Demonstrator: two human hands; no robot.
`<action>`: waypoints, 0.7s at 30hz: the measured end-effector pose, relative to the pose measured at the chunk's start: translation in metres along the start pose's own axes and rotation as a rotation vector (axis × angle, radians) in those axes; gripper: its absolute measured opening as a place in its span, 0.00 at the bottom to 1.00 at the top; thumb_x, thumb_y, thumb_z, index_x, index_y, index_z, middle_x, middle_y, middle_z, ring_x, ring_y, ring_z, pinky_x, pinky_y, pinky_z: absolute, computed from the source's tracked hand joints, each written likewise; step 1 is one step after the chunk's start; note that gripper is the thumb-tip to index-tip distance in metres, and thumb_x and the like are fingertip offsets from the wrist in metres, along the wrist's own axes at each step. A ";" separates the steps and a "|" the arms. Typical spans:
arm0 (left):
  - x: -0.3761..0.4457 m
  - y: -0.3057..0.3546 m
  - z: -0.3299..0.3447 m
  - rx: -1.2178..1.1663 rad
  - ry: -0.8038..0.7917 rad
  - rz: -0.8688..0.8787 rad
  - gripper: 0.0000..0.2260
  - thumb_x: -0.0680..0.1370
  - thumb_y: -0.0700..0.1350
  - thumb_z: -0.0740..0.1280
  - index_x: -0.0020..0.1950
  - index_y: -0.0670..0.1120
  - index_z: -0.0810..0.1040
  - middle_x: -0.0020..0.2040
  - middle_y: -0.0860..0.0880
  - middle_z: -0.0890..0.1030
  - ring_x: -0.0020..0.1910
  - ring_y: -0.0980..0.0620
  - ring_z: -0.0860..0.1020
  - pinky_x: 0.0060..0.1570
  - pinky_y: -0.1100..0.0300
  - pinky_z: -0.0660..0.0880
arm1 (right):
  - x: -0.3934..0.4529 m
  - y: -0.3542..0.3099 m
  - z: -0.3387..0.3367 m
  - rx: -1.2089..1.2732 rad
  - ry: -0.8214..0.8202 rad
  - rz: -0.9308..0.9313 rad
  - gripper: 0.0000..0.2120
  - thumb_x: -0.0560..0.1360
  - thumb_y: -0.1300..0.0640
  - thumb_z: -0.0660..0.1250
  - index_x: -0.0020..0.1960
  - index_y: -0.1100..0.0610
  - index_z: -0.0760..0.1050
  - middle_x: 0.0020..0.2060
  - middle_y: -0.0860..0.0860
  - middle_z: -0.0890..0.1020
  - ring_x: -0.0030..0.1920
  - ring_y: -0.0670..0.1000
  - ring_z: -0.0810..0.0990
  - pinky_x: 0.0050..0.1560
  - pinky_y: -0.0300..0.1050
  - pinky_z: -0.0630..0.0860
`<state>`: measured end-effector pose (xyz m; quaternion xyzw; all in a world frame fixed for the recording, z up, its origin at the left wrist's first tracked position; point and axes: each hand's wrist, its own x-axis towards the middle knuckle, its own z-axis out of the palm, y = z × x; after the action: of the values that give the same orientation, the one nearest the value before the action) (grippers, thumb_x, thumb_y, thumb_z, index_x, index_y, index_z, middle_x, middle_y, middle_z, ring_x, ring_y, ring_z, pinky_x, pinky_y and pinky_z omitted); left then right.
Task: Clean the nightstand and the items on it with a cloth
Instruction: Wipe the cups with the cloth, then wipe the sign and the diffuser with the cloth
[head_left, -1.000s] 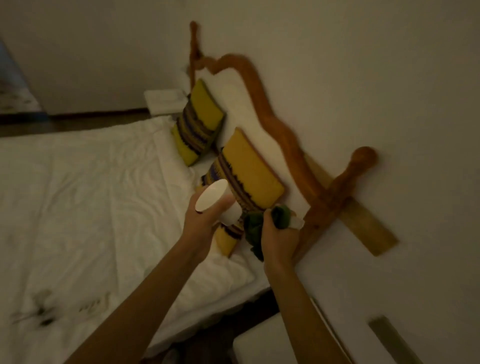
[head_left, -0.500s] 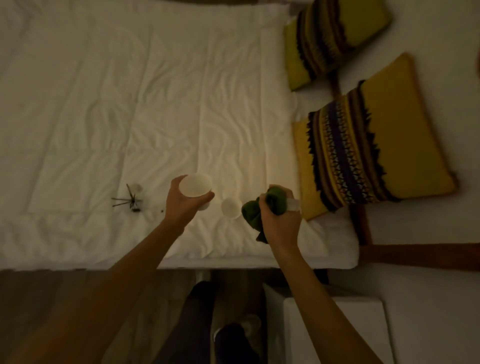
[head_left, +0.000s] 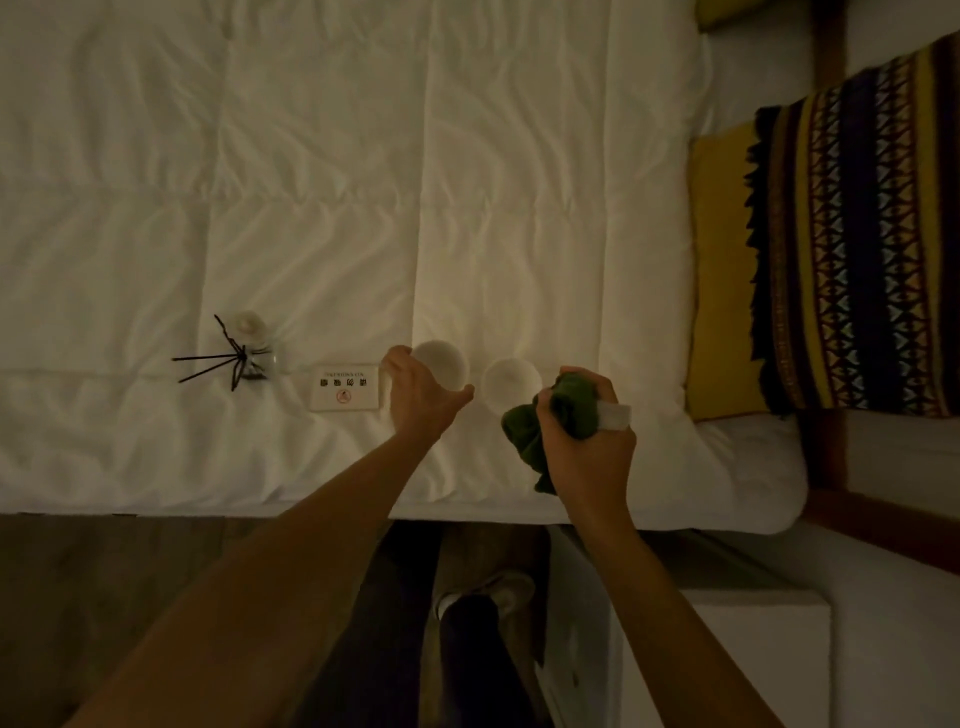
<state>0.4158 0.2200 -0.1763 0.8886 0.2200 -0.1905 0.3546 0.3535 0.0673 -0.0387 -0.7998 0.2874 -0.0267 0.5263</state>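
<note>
Cup (head_left: 441, 364) lowered to bed, left hand (head_left: 421, 400) gripping.

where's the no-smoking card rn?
Head view: the no-smoking card lies flat on the white duvet, between the reed diffuser and the left hand.

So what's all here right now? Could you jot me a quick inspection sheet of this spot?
Surface: white duvet, wrinkled.
Job's things: one cup in the left hand; second cup standing on the duvet; green cloth.
Clutter: reed diffuser, no-smoking card.
Hands: left hand grips a cup; right hand grips the cloth plus a small white item.
Cables: nothing seen.
Surroundings: patterned pillow, white nightstand, wood floor.
</note>
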 end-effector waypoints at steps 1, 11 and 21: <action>0.003 -0.003 0.003 0.001 -0.014 0.005 0.46 0.59 0.53 0.84 0.66 0.38 0.62 0.63 0.41 0.68 0.61 0.43 0.71 0.54 0.57 0.73 | 0.001 0.004 0.003 -0.006 0.003 0.007 0.16 0.75 0.62 0.73 0.57 0.46 0.76 0.39 0.39 0.84 0.43 0.37 0.83 0.41 0.28 0.78; -0.007 -0.021 -0.026 0.092 -0.178 0.090 0.58 0.57 0.65 0.81 0.75 0.44 0.53 0.69 0.44 0.64 0.68 0.44 0.68 0.61 0.46 0.74 | 0.006 -0.013 0.040 0.018 -0.051 0.036 0.16 0.75 0.57 0.73 0.58 0.43 0.76 0.43 0.40 0.83 0.45 0.40 0.84 0.48 0.37 0.82; 0.041 -0.098 -0.100 0.676 -0.261 0.244 0.38 0.69 0.48 0.77 0.74 0.45 0.64 0.72 0.43 0.68 0.71 0.42 0.65 0.65 0.42 0.70 | 0.000 -0.010 0.054 0.064 -0.095 0.074 0.14 0.75 0.57 0.74 0.56 0.41 0.77 0.39 0.38 0.84 0.43 0.41 0.85 0.43 0.46 0.85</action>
<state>0.4172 0.3658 -0.1824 0.9433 -0.0100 -0.3204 0.0866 0.3758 0.1145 -0.0540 -0.7718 0.2903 0.0217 0.5653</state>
